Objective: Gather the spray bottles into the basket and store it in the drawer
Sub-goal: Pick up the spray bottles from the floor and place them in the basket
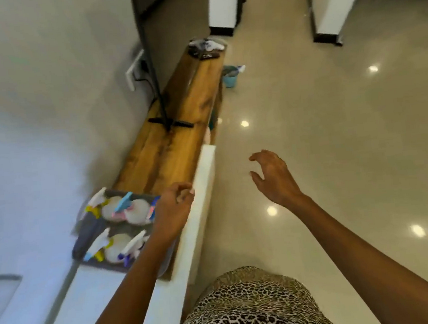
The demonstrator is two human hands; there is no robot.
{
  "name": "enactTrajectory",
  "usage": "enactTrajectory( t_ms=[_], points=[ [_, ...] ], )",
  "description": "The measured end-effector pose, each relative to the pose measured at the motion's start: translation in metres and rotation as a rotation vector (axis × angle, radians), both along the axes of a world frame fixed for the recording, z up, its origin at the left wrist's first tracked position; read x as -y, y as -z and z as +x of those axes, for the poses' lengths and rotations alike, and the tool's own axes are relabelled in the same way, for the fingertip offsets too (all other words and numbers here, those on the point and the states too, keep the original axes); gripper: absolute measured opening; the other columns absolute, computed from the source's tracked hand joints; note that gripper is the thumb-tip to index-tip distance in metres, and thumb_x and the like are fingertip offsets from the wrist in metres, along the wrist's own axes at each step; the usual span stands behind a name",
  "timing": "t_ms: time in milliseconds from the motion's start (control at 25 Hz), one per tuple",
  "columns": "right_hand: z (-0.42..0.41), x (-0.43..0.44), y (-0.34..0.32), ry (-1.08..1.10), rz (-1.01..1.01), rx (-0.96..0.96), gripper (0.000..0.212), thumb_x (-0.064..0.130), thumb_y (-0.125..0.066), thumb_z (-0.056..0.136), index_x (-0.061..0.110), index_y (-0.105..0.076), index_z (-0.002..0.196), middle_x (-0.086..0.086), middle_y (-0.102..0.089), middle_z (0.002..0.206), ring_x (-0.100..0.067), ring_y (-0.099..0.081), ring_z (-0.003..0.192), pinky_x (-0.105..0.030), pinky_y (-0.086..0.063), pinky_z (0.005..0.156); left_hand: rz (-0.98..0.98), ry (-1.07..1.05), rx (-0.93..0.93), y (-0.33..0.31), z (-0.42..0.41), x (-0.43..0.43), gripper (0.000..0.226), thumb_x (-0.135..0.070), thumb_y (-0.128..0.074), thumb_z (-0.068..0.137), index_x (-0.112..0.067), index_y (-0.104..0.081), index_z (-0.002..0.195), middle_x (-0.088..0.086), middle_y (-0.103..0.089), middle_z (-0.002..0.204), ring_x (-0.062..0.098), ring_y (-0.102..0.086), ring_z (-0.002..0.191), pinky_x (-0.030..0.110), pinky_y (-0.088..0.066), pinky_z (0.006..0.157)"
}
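A grey basket [88, 226] sits at the near end of a long wooden surface [170, 150], just behind a white front panel [201, 178]. Several spray bottles [116, 245] stand in it, with white bodies and white, blue and yellow trigger heads. My left hand [173, 207] is at the basket's right rim with its fingers curled closed over the edge; the rim under it is hidden. My right hand [272, 177] hovers over the floor to the right of the panel, fingers spread and holding nothing.
A black stand foot [170, 123] rests on the wooden surface further along, and a pile of cloth [205, 46] lies at its far end. A blue bucket [230, 76] stands on the glossy tiled floor [321, 125]. A white wall runs along the left.
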State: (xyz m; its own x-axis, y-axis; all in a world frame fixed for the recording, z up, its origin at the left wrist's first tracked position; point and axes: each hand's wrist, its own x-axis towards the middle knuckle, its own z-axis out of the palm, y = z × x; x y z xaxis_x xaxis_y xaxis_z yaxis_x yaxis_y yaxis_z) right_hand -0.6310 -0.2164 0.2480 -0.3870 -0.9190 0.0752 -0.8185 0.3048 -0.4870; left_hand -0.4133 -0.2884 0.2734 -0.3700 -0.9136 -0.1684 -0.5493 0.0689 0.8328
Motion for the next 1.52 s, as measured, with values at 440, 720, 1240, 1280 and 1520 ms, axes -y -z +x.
enactTrajectory(
  t_ms=[440, 720, 1240, 1280, 1520],
  points=[
    [-0.219, -0.248, -0.006, 0.532, 0.008, 0.009, 0.034, 0.014, -0.054, 0.09, 0.008, -0.049, 0.123, -0.009, -0.053, 0.129, -0.024, -0.035, 0.133, -0.036, -0.024, 0.111, 0.11, 0.522, -0.086, -0.007, -0.309, -0.161, 0.018, -0.021, -0.054, 0.09, -0.017, -0.061, 0.106, 0.001, -0.062, 0.112, 0.019, -0.054, 0.115, 0.029, -0.043, 0.094],
    [-0.296, -0.398, 0.015, 0.825, 0.045, 0.051, 0.033, 0.015, -0.054, 0.09, 0.008, -0.05, 0.122, -0.01, -0.055, 0.127, -0.025, -0.038, 0.13, -0.034, -0.026, 0.108, 0.161, 0.889, -0.016, 0.005, -0.456, -0.297, 0.019, -0.021, -0.054, 0.089, -0.015, -0.062, 0.106, 0.002, -0.064, 0.116, 0.016, -0.054, 0.116, 0.022, -0.038, 0.089],
    [-0.435, -0.593, 0.115, 1.177, 0.349, 0.351, 0.034, 0.013, -0.051, 0.09, 0.006, -0.049, 0.124, -0.016, -0.055, 0.129, -0.031, -0.045, 0.122, -0.038, -0.036, 0.102, 0.219, 1.373, 0.259, 0.122, -0.685, -0.489, 0.021, -0.018, -0.054, 0.089, -0.011, -0.063, 0.106, 0.007, -0.065, 0.116, 0.02, -0.056, 0.114, 0.022, -0.038, 0.089],
    [-0.445, -0.607, 0.132, 1.19, 0.386, 0.379, 0.034, 0.012, -0.05, 0.09, 0.006, -0.049, 0.124, -0.017, -0.055, 0.128, -0.032, -0.046, 0.12, -0.038, -0.037, 0.1, 0.217, 1.419, 0.304, 0.14, -0.699, -0.502, 0.02, -0.018, -0.054, 0.089, -0.011, -0.063, 0.105, 0.007, -0.065, 0.117, 0.02, -0.056, 0.113, 0.021, -0.038, 0.088],
    [-0.472, -0.647, 0.262, 1.034, 0.632, 0.481, 0.035, 0.007, -0.046, 0.089, 0.005, -0.047, 0.124, -0.018, -0.058, 0.121, -0.034, -0.05, 0.112, -0.043, -0.043, 0.094, 0.107, 1.515, 0.541, 0.267, -0.74, -0.548, 0.022, -0.017, -0.049, 0.09, -0.011, -0.06, 0.109, 0.009, -0.065, 0.118, 0.025, -0.057, 0.109, 0.033, -0.045, 0.092]
  ],
)
